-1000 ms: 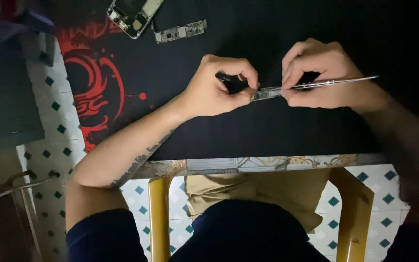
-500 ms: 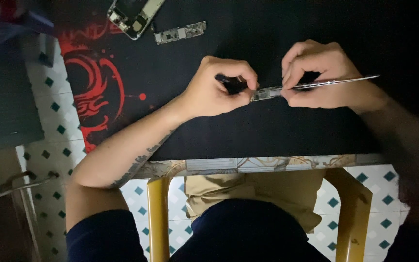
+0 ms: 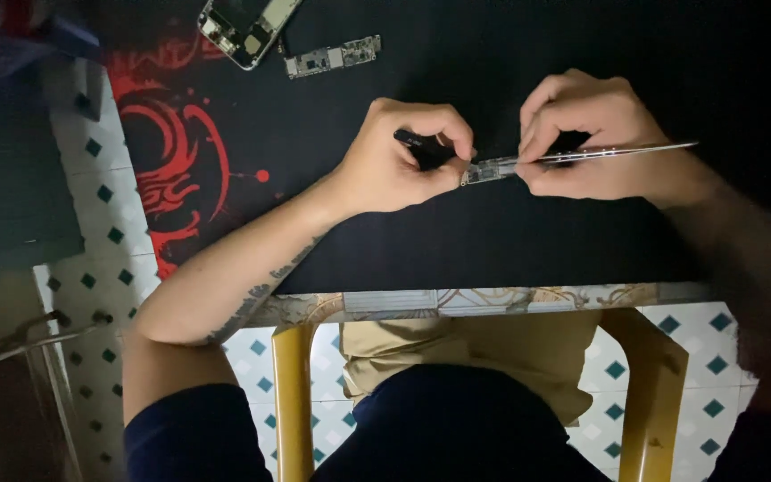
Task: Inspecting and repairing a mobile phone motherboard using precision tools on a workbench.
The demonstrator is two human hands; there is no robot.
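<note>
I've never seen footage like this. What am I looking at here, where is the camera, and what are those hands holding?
There is no machine here: a person works with two bare hands, and the one camera sits on that person's head, looking straight down. That is why you see their forearms, lap and a yellow stool at the bottom.

The surface is a table covered by a black mat with a red swirl design. At its far edge lie an opened phone body and a small loose circuit board.

The left hand pinches a dark tool and one end of a small circuit strip. The right hand holds thin metal tweezers whose tip meets that strip. Both hands are held close together above the mat.
</note>
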